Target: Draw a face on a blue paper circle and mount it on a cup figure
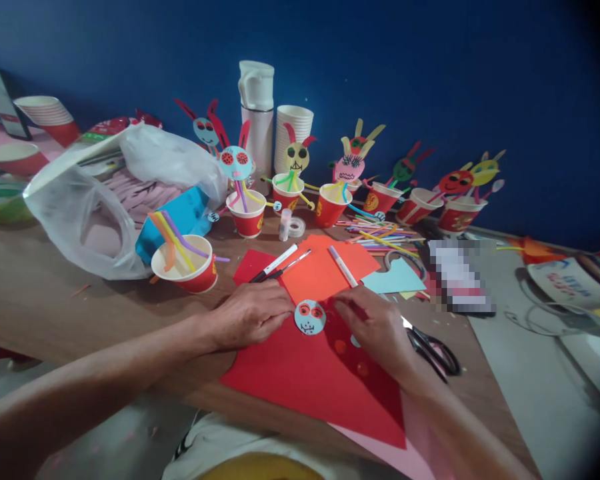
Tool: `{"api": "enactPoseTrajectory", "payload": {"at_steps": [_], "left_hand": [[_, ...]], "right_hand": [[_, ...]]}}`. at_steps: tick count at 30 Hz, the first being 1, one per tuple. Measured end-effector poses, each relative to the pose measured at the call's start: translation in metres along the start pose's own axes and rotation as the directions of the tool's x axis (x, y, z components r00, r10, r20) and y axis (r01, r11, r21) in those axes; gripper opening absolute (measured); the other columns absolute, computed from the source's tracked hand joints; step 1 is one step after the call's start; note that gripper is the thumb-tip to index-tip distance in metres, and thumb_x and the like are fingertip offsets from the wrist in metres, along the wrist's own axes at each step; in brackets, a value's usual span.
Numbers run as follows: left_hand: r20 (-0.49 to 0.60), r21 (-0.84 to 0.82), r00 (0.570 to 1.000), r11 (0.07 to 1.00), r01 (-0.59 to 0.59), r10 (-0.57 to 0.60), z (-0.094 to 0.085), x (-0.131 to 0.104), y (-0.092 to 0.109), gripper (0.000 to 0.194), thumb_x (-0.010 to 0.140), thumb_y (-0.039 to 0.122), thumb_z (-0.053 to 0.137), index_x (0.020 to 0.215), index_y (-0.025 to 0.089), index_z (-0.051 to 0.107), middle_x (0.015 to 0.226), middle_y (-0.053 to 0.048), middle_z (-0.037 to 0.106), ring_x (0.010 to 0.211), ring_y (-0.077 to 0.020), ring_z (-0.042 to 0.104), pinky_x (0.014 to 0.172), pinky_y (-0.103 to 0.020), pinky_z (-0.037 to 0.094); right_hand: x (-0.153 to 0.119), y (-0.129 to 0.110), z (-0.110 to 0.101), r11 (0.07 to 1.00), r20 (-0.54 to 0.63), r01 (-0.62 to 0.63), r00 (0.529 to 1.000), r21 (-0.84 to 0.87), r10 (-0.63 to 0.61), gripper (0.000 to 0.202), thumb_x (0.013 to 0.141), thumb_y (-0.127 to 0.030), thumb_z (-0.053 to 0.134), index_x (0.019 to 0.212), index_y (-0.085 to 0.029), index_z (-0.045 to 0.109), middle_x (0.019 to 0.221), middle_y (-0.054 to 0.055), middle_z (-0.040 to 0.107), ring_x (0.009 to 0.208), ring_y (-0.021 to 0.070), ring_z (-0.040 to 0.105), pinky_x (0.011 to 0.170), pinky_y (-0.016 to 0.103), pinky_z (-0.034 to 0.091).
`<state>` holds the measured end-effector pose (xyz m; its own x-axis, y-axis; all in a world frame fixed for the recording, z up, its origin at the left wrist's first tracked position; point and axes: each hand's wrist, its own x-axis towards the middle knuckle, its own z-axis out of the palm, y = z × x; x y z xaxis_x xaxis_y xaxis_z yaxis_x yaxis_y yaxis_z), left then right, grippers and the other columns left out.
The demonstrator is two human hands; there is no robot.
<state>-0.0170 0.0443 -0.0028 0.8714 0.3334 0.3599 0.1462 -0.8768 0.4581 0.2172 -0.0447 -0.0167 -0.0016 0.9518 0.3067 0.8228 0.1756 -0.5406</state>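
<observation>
Pale-blue paper face disc (311, 320) lay at frame centre.
Eyes (305, 311) were orange-red, mouth (307, 329) jagged black. Left hand (255, 312) curled beside it, right hand (377, 325) bent nearby; couldn't tell whether either pinched anything.

Hands, two, left hand (257, 313) and right hand (377, 327): bare at fingers and wrists. Forearms (130, 365), a pair, bare as far up as I can see. Garment (220, 440), one, at the lap: off-white cloth, black markings toward its left edge, rounded mustard-yellow area below, its nature unclear from here.
</observation>
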Motion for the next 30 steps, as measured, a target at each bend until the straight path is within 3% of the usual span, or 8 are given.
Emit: {"api": "enactPoseTrajectory", "payload": {"at_steps": [4, 7, 11, 14, 22, 30], "left_hand": [[0.004, -0.022, 1.0, 1.0, 0.014, -0.013, 0.002, -0.001, -0.001, 0.019, 0.087, 0.014, 0.045, 0.087, 0.013, 0.064, 0.084, -0.008, 0.064, 0.083, -0.0162, 0.056, 0.075, -0.027, 0.045], [0.024, -0.034, 0.999, 0.999, 0.028, -0.027, 0.004, -0.001, -0.001, 0.02, 0.087, 0.015, 0.044, 0.087, 0.013, 0.064, 0.083, -0.008, 0.063, 0.082, -0.0163, 0.056, 0.074, -0.027, 0.044], [0.052, -0.043, 0.997, 0.998, 0.054, -0.051, 0.004, 0.0, -0.001, 0.021, 0.087, 0.015, 0.042, 0.087, 0.013, 0.063, 0.082, -0.007, 0.063, 0.08, -0.0157, 0.055, 0.074, -0.026, 0.044], [0.038, -0.052, 0.998, 0.997, 0.054, -0.052, 0.004, 0.001, -0.001, 0.021, 0.088, 0.015, 0.042, 0.086, 0.014, 0.062, 0.083, -0.007, 0.063, 0.081, -0.0158, 0.055, 0.074, -0.027, 0.043], [-0.013, -0.068, 0.998, 0.996, 0.065, -0.066, 0.006, 0.0, -0.002, 0.02, 0.087, 0.013, 0.042, 0.086, 0.015, 0.062, 0.083, -0.006, 0.063, 0.081, -0.0153, 0.055, 0.073, -0.026, 0.043], [-0.022, -0.042, 0.998, 0.998, 0.051, -0.052, 0.006, 0.002, -0.003, 0.019, 0.086, 0.012, 0.042, 0.082, 0.015, 0.061, 0.078, -0.006, 0.062, 0.078, -0.0145, 0.054, 0.071, -0.024, 0.042]], "right_hand": [[-0.001, -0.013, 0.004, 0.973, 0.04, 0.195, 0.981, -0.122, -0.192, 0.019, 0.087, -0.03, 0.053, 0.096, -0.018, 0.065, 0.093, 0.007, 0.067, 0.089, 0.0212, 0.057, 0.081, 0.034, 0.041], [-0.002, -0.018, 0.008, 0.956, 0.097, 0.24, 0.969, -0.168, -0.226, 0.028, 0.084, -0.032, 0.057, 0.107, -0.018, 0.061, 0.104, 0.007, 0.066, 0.099, 0.0239, 0.054, 0.087, 0.037, 0.037], [-0.002, -0.018, 0.012, 0.951, 0.161, 0.247, 0.962, -0.187, -0.219, 0.037, 0.08, -0.032, 0.063, 0.115, -0.02, 0.056, 0.11, 0.005, 0.065, 0.105, 0.0248, 0.052, 0.093, 0.04, 0.03], [-0.003, -0.016, 0.013, 0.943, 0.141, 0.268, 0.96, -0.196, -0.243, 0.036, 0.079, -0.031, 0.064, 0.113, -0.021, 0.057, 0.107, 0.006, 0.066, 0.103, 0.0241, 0.053, 0.094, 0.04, 0.028], [-0.003, -0.014, 0.015, 0.956, 0.163, 0.264, 0.956, -0.126, -0.242, 0.037, 0.079, -0.027, 0.064, 0.115, -0.022, 0.054, 0.11, 0.004, 0.065, 0.104, 0.0227, 0.053, 0.093, 0.039, 0.028], [0.0, -0.012, 0.017, 0.966, 0.154, 0.231, 0.965, -0.115, -0.212, 0.03, 0.091, -0.025, 0.045, 0.12, -0.023, 0.051, 0.114, 0.005, 0.062, 0.107, 0.0219, 0.051, 0.091, 0.038, 0.035]]}}
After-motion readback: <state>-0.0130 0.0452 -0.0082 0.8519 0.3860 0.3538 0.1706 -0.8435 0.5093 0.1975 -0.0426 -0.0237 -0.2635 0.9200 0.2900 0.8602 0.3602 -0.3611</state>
